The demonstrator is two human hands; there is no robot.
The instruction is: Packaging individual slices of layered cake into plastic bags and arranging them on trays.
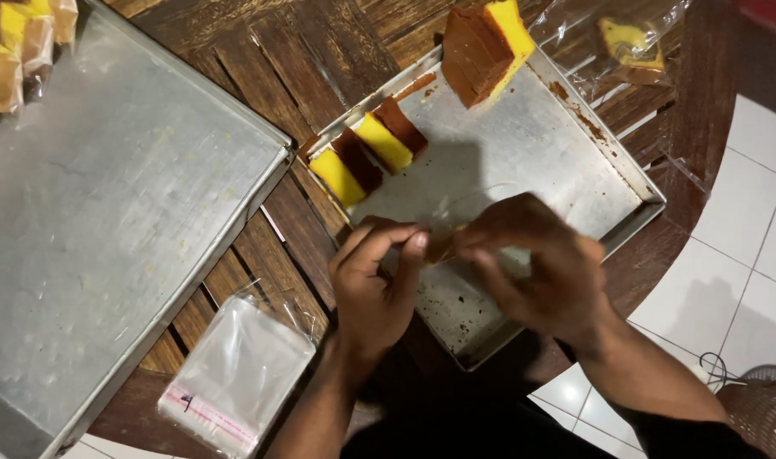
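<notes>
Both hands meet over the near edge of the baking tray (524, 153). Left hand (375, 285) and right hand (536, 268) pinch a cake slice (439, 246) in a clear wrapper, mostly hidden between the fingers. Looks soft, light, crumbly; the film is likely slippery, so hold the sides gently.

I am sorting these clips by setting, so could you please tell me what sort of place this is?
Probably a home or small bakery packing table: sliced layer cake on a metal baking tray, a stack of clear plastic bags, and wrapped pieces on a second tray.
</notes>
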